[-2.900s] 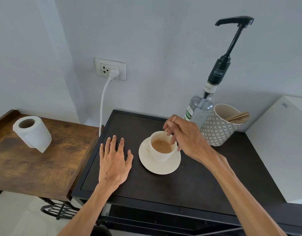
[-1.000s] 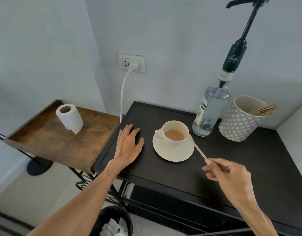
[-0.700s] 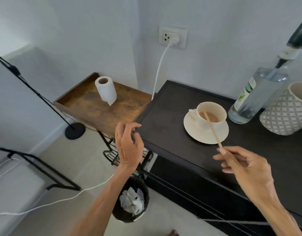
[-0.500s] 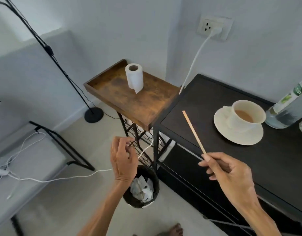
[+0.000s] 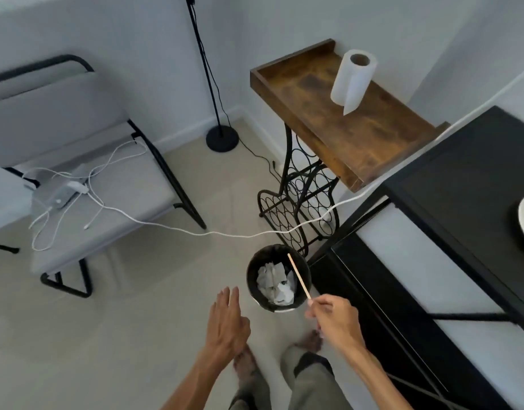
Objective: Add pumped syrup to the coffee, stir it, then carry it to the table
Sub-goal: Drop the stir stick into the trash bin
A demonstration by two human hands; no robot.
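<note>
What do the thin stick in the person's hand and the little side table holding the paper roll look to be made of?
The stir stick, pinched in the right hand, looks like pale, unfinished wood: flat, matte, light tan. The side table has a brown, mottled wood-look top, maybe laminate, on a black base of thin curled rods, probably metal.

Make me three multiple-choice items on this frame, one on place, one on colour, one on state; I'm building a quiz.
1. Where is the stir stick?
A. over the waste bin
B. in a cup
C. on the wooden side table

2. What colour is the paper roll?
A. brown
B. white
C. black

3. How is the left hand?
A. gripping a cable
B. flat on a table
C. open, empty

Answers: A, the right hand holds it above the bin; B, it is plainly white; C, fingers spread, touching nothing.
</note>
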